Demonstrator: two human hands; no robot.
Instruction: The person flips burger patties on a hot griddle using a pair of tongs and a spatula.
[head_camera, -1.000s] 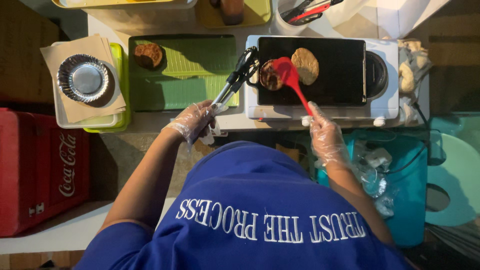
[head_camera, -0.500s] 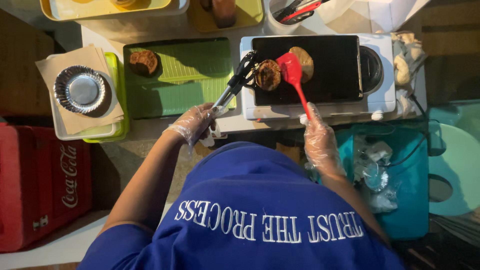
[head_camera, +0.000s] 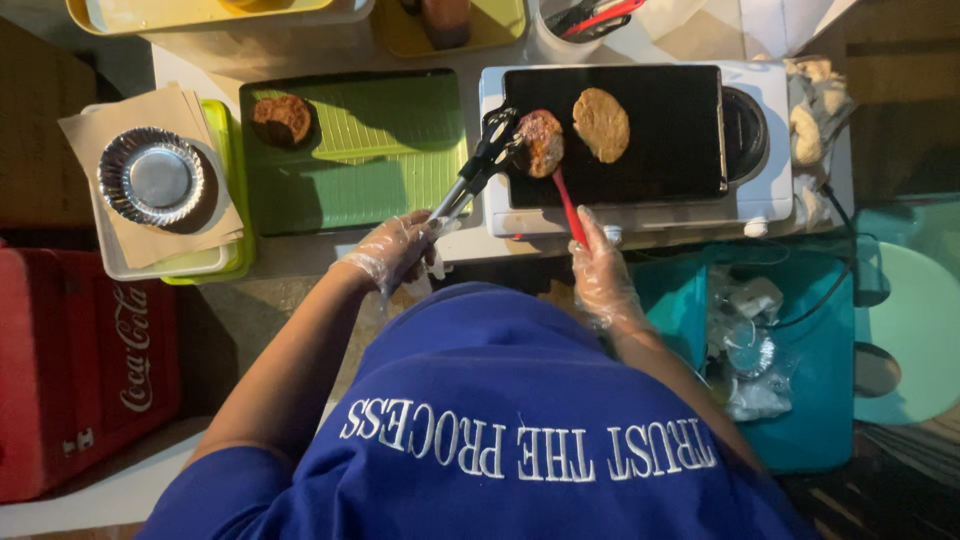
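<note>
Lifted on edge now, patty (head_camera: 541, 142) hides red spatula (head_camera: 566, 205) blade; both hands' fingers grip handles.

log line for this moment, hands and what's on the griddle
left hand: holds tongs on patty | right hand: holds red spatula under patty | griddle: second patty flat

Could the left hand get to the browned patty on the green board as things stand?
Probably yes. The left hand holds tongs closed on a patty over the griddle, while the browned patty lies uncovered on the green board with nothing between; the tongs' load must go first.
</note>
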